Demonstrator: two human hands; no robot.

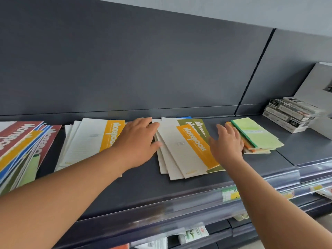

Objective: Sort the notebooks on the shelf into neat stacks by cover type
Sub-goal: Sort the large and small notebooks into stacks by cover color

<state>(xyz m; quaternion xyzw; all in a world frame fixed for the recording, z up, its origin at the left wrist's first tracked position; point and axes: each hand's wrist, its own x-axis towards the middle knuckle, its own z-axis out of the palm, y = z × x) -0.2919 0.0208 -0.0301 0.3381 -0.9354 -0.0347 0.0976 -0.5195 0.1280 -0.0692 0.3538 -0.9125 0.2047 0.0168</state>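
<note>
On the dark shelf (143,180) lies a fanned pile of cream notebooks with yellow and olive bands (181,150). My left hand (138,139) lies flat at the pile's left edge, fingers straight and touching the covers. My right hand (227,142) is spread open at the pile's right edge, between it and a small stack of green and orange notebooks (255,135). A second cream and yellow stack (86,141) sits left of my left hand. A slanted heap of red, blue and yellow notebooks (23,142) fills the far left.
A stack of black-and-white boxes (289,114) and a white box (316,87) stand at the back right. The grey back panel (143,69) rises behind the notebooks. A clear price rail (197,203) runs along the front edge, with lower shelves beneath.
</note>
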